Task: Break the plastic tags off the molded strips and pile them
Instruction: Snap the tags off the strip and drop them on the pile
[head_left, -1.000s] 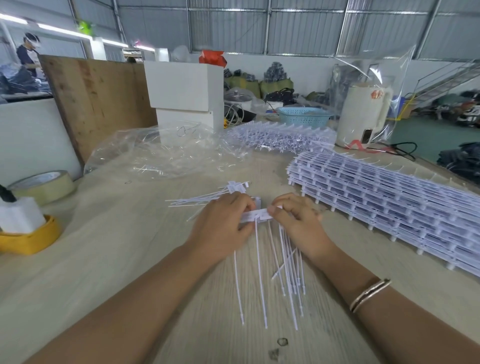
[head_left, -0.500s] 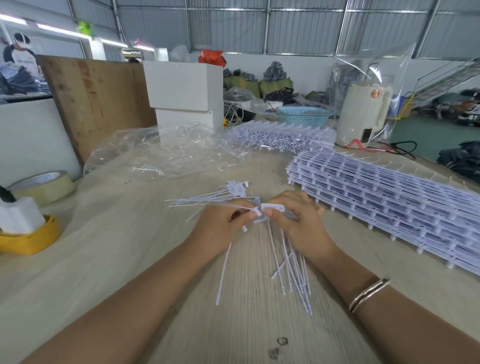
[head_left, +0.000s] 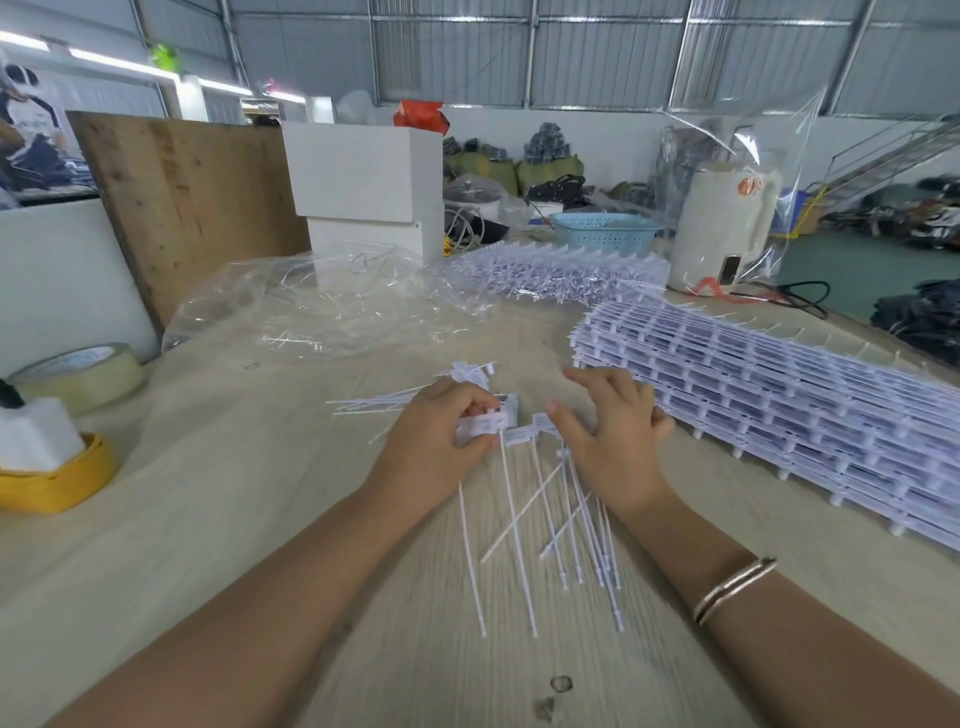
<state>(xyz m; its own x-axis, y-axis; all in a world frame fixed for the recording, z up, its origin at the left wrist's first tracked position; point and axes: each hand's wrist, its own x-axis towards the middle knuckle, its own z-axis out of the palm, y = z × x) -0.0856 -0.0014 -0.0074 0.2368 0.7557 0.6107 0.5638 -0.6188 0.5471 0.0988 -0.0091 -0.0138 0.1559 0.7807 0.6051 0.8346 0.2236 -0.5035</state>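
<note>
pale wood-grain table (head_left: 218, 519). on it: stacked molded strips (head_left: 779, 410) at right, loose tags (head_left: 566, 525) at centre, crumpled clear plastic bag (head_left: 322, 306), tape roll (head_left: 78, 376), yellow holder (head_left: 57, 483), second strip stack (head_left: 556, 270), blue basket (head_left: 605, 234).

A tape roll (head_left: 78, 375), crumpled clear bag (head_left: 322, 306), blue basket (head_left: 605, 234) and white kettle (head_left: 722, 223) stand on the table (head_left: 208, 519).

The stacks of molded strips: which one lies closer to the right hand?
The long stack of molded strips beside the right hand. The other stack lies farther back, before the blue basket.
</note>
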